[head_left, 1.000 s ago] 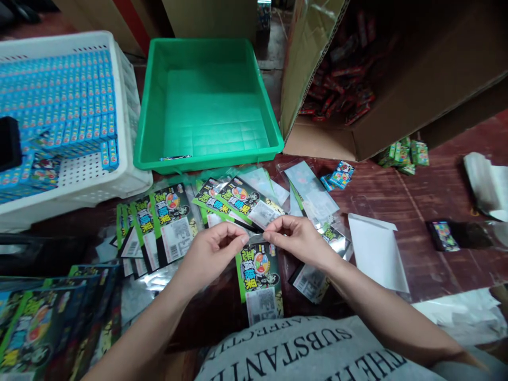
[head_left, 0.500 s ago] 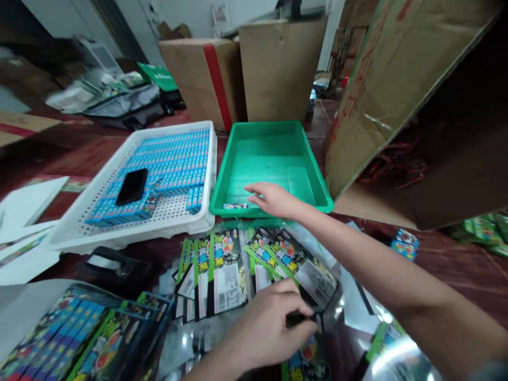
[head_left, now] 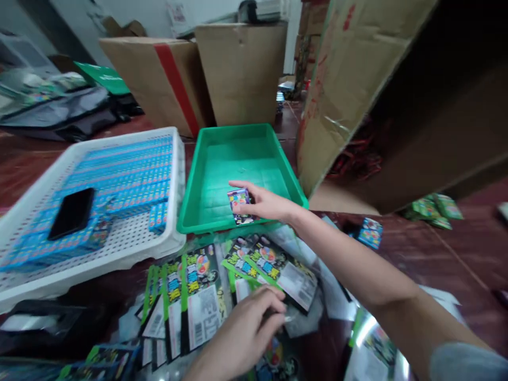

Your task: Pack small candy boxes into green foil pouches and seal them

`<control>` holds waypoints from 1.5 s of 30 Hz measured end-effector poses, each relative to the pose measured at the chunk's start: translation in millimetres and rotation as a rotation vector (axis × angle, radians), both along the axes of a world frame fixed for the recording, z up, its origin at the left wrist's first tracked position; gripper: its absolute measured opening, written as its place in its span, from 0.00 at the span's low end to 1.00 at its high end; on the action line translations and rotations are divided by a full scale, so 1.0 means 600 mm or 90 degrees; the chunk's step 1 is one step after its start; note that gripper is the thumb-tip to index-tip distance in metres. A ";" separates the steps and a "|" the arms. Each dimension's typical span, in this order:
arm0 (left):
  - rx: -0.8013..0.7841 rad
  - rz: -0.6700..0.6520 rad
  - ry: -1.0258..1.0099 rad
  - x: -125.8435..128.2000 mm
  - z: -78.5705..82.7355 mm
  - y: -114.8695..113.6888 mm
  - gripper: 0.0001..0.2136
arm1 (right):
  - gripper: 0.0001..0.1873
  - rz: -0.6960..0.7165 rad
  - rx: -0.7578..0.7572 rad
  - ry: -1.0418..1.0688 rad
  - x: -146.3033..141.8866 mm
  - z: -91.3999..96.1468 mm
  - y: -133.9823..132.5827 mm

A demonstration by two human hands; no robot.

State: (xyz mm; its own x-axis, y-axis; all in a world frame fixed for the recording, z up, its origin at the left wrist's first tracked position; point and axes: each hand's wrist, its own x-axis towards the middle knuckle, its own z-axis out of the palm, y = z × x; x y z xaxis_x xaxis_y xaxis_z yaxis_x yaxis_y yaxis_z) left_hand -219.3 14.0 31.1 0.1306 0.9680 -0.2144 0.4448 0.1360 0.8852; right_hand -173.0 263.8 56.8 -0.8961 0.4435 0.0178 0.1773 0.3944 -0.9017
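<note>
My right hand (head_left: 264, 203) is over the near end of the green tray (head_left: 283, 159), closed on a small printed box (head_left: 238, 203) with a purple edge and colourful front. The box is tilted up, its front towards me. My left hand (head_left: 254, 328) hovers low in the middle with fingers curled together; whatever they pinch, if anything, is hidden. Beneath it lies a partly covered dark packet (head_left: 291, 368). Just beyond, overlapping black and green packets (head_left: 202, 296) with white labels lie fanned out, and more packets (head_left: 283, 264) lie to their right.
On the left stands a white perforated basket (head_left: 180, 174) with rows of small blue boxes (head_left: 130, 164) and a black phone (head_left: 72, 213) on top. Cardboard boxes (head_left: 242, 74) stand behind. A large open carton (head_left: 337, 90) rises at right, near a small blue box (head_left: 371, 233).
My right hand has picked up the small box that lay at the tray's near edge. My left hand stays low, fingers closer together. The view has swung right.
</note>
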 end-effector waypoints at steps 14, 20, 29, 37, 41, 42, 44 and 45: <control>-0.100 0.055 0.137 -0.049 -0.063 -0.019 0.16 | 0.21 -0.360 0.268 -0.142 0.512 -0.068 -0.106; -0.111 0.182 0.176 0.004 0.025 0.014 0.25 | 0.59 -0.334 0.384 -0.348 0.555 -0.039 0.039; -0.211 0.327 0.065 0.077 -0.012 -0.058 0.34 | 0.45 -0.140 0.417 -0.290 0.617 -0.036 -0.112; -0.085 0.237 0.170 0.124 -0.040 -0.109 0.25 | 0.52 -0.246 0.291 -0.030 0.521 -0.082 -0.162; -0.086 0.255 0.164 0.127 -0.045 -0.129 0.24 | 0.50 -0.170 0.305 -0.185 0.476 -0.104 -0.177; -0.080 0.260 0.172 0.124 -0.048 -0.136 0.23 | 0.54 -0.170 0.322 -0.225 0.480 -0.103 -0.180; -0.033 0.242 0.208 0.115 -0.054 -0.151 0.21 | 0.64 -0.170 0.361 -0.285 0.499 -0.092 -0.182; 0.011 0.213 0.237 0.111 -0.055 -0.155 0.18 | 0.67 -0.160 0.379 -0.312 0.512 -0.084 -0.182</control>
